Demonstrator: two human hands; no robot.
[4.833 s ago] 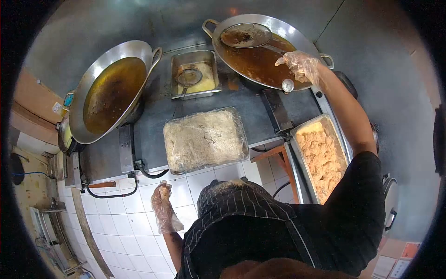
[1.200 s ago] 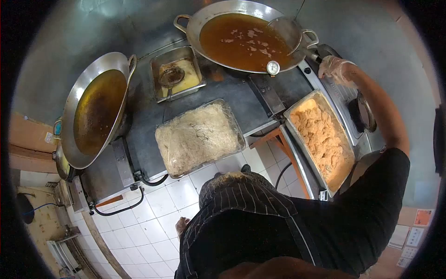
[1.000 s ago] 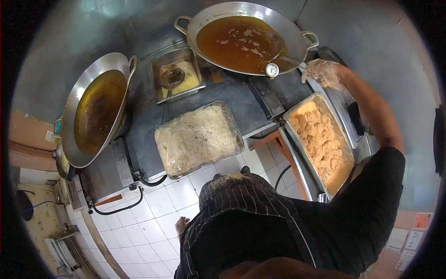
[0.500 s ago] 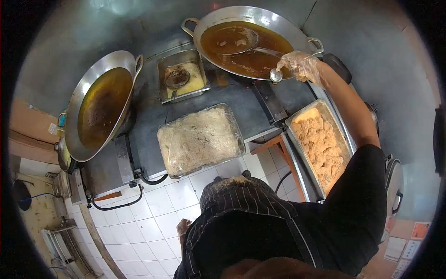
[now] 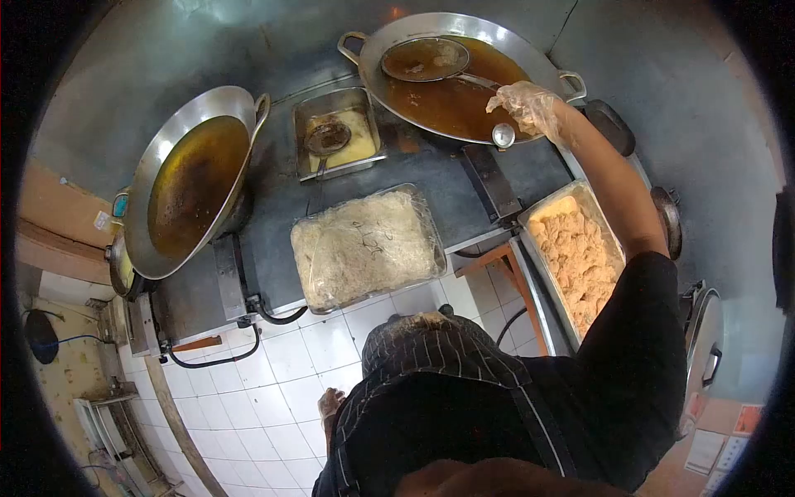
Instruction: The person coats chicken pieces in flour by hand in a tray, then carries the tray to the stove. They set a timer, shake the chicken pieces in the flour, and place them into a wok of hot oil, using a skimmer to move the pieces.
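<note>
Skimmer: its round mesh head (image 5: 425, 59) sits in the brown oil at the far side of the right wok (image 5: 530, 62), handle running back toward the person.
Right hand: gloved (image 5: 525, 105), fingers clenched around the skimmer handle over the wok's near rim, beside the thermometer dial (image 5: 503, 134).
Left hand: (image 5: 330, 406) low beside the apron; whether its fingers are curled or loose cannot be told.
Trays: breaded pieces (image 5: 580, 261) under the right arm; film-covered tray (image 5: 366, 246) centre.
Left wok: (image 5: 192, 178) tilted, holding oil.

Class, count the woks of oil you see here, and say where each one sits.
2. One wok on the left; the other wok top centre, under the right hand. None seems hidden.
</note>
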